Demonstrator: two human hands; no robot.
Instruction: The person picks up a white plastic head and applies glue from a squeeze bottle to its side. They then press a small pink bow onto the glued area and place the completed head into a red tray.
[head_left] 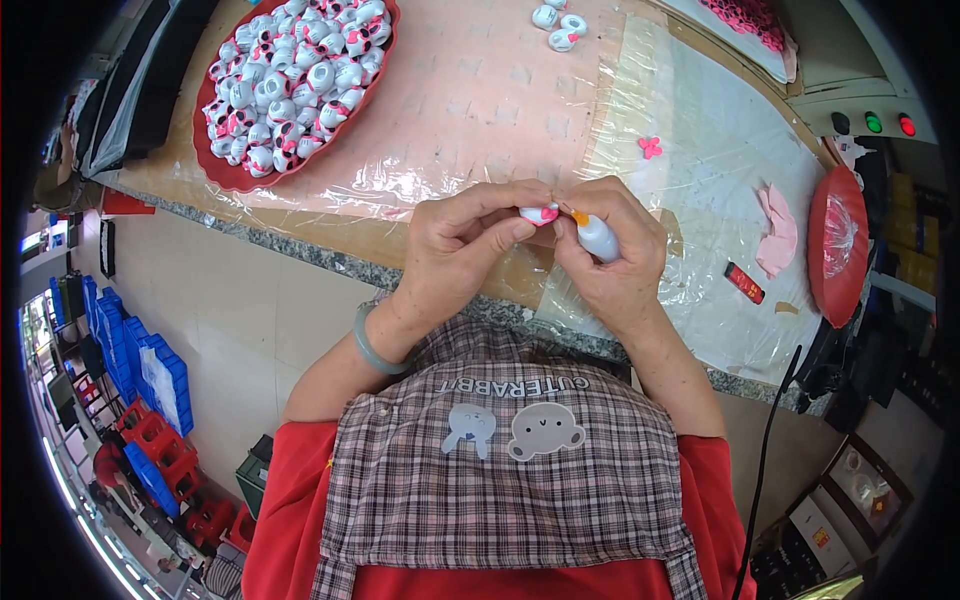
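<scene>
My left hand (455,240) pinches a small white piece with a pink bow (541,214) between thumb and fingers, above the near edge of the table. Wrapped in my right hand (628,255) is a small white squeeze bottle (599,241) with an orange tip. The tip points at the white piece and is close to it; whether they touch I cannot tell. At the far left, a red scalloped tray (238,180) is heaped with similar white pieces (290,85), many with pink bows. A loose pink bow (650,148) lies beyond my right hand.
Several white pieces (562,38) sit at the table's far side. To the right are a pink cloth scrap (776,232), a small black and red packet (744,283) and a red dish (838,250). Clear plastic film (700,210) covers the tabletop. A black cable (765,450) hangs at right.
</scene>
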